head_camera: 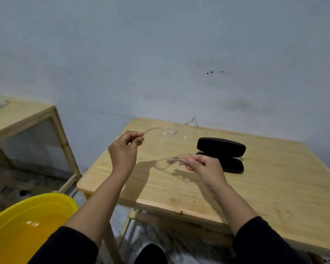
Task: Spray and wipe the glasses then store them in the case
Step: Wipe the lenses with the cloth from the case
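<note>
Clear-framed glasses [169, 135] hang in the air above the wooden table [255, 178], temples unfolded. My left hand [125, 149] pinches the end of one temple. My right hand [202, 167] is closed on a small, crumpled grey-pink cloth [176, 161], lower and nearer than the lenses, apart from them. A black glasses case [222, 154] lies open on the table just beyond my right hand, lid up. No spray bottle is in view.
A yellow plastic basin [27, 225] sits low at the left, below the table's near-left corner. A second wooden table [17, 119] stands at the far left against the grey wall.
</note>
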Available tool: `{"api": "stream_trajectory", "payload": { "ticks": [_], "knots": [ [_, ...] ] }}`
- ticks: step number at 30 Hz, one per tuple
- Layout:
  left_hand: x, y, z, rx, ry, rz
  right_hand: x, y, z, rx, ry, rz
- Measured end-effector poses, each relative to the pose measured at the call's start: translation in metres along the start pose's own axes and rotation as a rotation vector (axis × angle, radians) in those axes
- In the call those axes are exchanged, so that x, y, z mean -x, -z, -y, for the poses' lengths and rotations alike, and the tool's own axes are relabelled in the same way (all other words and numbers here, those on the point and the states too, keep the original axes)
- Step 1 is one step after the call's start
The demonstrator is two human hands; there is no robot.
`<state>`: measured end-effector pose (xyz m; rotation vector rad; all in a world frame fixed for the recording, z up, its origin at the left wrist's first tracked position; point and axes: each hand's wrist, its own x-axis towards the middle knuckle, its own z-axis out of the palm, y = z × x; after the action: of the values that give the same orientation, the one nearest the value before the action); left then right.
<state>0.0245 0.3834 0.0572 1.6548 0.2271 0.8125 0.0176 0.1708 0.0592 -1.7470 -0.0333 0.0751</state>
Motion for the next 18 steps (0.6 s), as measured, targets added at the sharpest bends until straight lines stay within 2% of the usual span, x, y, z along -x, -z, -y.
{"api": "stream_trajectory", "payload": {
  "ticks": [8, 18],
  "knots": [
    [-0.012, 0.054, 0.035, -0.203, -0.05, -0.112, 0.004, -0.012, -0.015, -0.084, -0.109, -0.021],
    [-0.004, 0.073, 0.062, -0.291, -0.017, 0.013, 0.003, -0.023, -0.03, -0.169, -0.21, -0.05]
  ]
}}
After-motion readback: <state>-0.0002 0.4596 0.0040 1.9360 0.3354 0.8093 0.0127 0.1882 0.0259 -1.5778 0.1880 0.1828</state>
